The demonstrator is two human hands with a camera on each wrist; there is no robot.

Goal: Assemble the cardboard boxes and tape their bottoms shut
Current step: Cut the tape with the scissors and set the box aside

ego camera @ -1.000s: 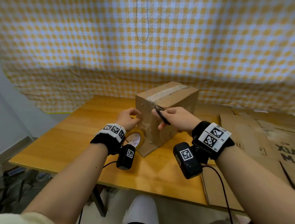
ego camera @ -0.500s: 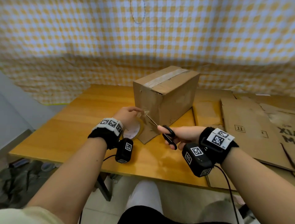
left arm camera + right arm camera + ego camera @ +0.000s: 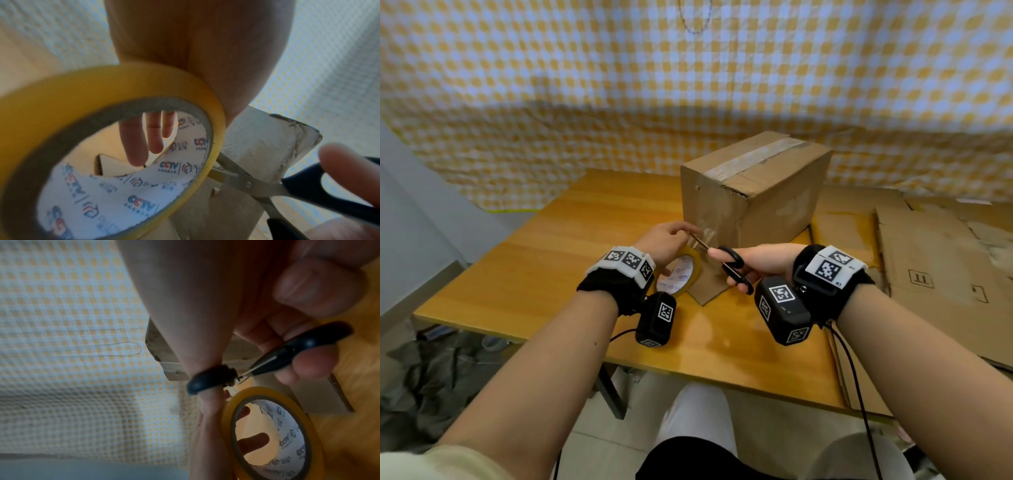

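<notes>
A brown cardboard box point(image 3: 774, 205) stands on the wooden table point(image 3: 585, 246) with a strip of clear tape along its top and down its near face. A lower flap point(image 3: 709, 291) juts out onto the table. My left hand point(image 3: 666, 240) grips a yellow tape roll point(image 3: 683, 274) upright just in front of the box, with fingers showing through its core point(image 3: 135, 146). My right hand point(image 3: 763, 262) holds black-handled scissors point(image 3: 734, 270). Their blades point(image 3: 236, 172) reach to the tape beside the roll point(image 3: 267, 391).
Flattened cardboard sheets point(image 3: 945, 274) cover the right part of the table. A yellow-checked cloth point(image 3: 688, 85) hangs behind it. The table's front edge runs just below my wrists, and my knees show under it.
My right hand has dropped with the scissors from the box's top front edge to the tape beside the roll. The left hand stays at the roll.
</notes>
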